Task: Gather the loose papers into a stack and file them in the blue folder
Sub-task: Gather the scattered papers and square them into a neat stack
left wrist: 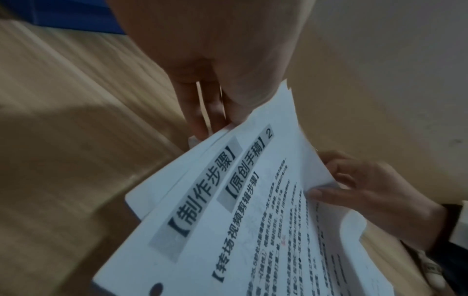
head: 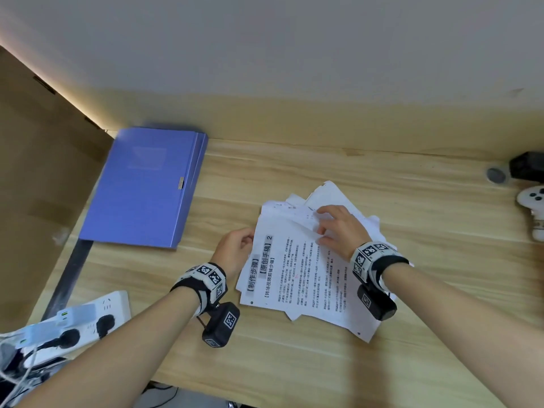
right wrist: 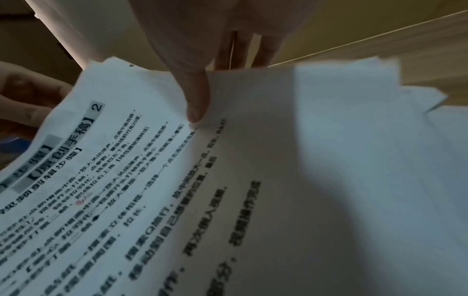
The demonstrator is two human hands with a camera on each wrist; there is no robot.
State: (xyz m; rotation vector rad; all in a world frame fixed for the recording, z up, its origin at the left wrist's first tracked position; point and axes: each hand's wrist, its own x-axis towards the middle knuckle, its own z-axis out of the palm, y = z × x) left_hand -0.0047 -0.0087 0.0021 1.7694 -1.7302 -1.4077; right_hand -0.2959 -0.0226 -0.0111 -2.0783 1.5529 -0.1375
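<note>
An uneven pile of white printed papers (head: 297, 272) lies fanned out on the wooden desk (head: 412, 334), right of centre. My left hand (head: 235, 251) pinches the pile's left edge, with fingers under the sheets (left wrist: 215, 160) and the thumb side on top. My right hand (head: 338, 228) grips the far right part of the pile, thumb pressing on the printed top sheet (right wrist: 126, 170) and fingers behind a blank sheet (right wrist: 329, 140). The blue folder (head: 147, 187) lies closed and flat at the desk's far left, apart from both hands.
A white power strip (head: 88, 316) with plugs and cables sits at the near left edge. A white game controller (head: 532, 201) and a dark object (head: 527, 164) lie at the far right, by a round cable hole (head: 496, 175). A wall runs along the back.
</note>
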